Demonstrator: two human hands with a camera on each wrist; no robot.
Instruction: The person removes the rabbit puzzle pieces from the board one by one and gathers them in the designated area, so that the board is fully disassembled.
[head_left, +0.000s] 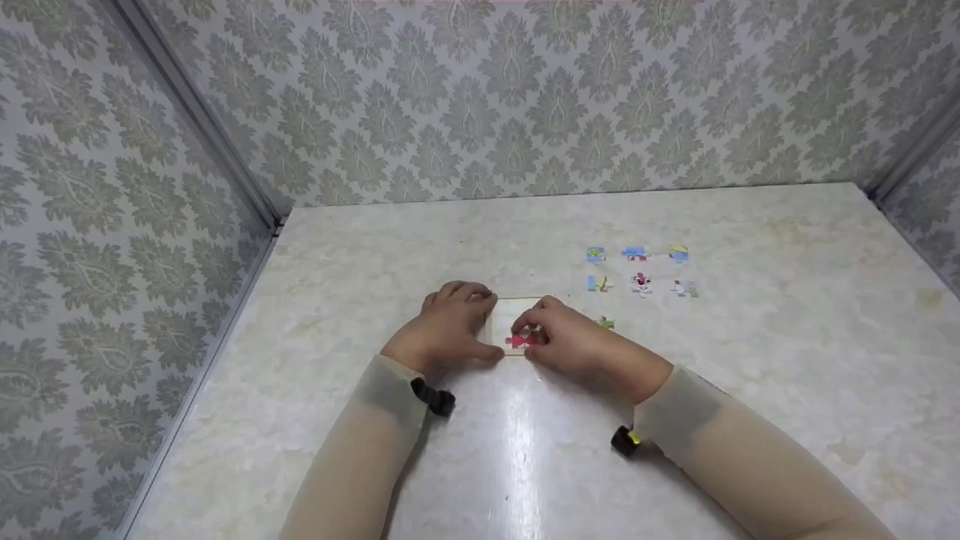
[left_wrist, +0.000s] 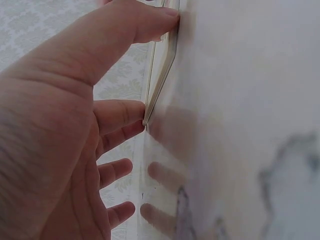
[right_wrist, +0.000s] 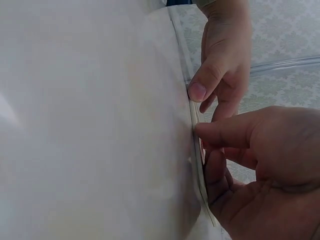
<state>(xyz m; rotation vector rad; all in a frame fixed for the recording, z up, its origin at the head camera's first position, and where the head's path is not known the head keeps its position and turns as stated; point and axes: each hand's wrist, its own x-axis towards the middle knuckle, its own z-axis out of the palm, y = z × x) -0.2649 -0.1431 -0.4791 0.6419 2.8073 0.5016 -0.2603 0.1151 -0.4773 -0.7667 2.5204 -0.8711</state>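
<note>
A shallow wooden puzzle tray (head_left: pixel 514 304) lies flat on the table between both hands. My left hand (head_left: pixel 450 322) holds its left side, thumb at the near edge and index finger at the far left corner. In the left wrist view, the left hand (left_wrist: pixel 65 110) spans the tray's edge (left_wrist: pixel 162 75), its other fingers spread. With thumb and fingertips my right hand (head_left: pixel 574 337) pinches a pinkish-red jigsaw piece (head_left: pixel 516 341) inside the tray's near part. The right wrist view shows the right hand's (right_wrist: pixel 265 165) thumb low at the tray rim (right_wrist: pixel 196 145); its fingers hide most of the piece.
Several loose jigsaw pieces, among them a blue and red one (head_left: pixel 634 253) and a red and white one (head_left: pixel 641 283), lie in rows right of the tray. A greenish piece (head_left: pixel 605 322) shows behind the right hand. Patterned wall panels (head_left: pixel 510 97) border the pale table (head_left: pixel 360 247).
</note>
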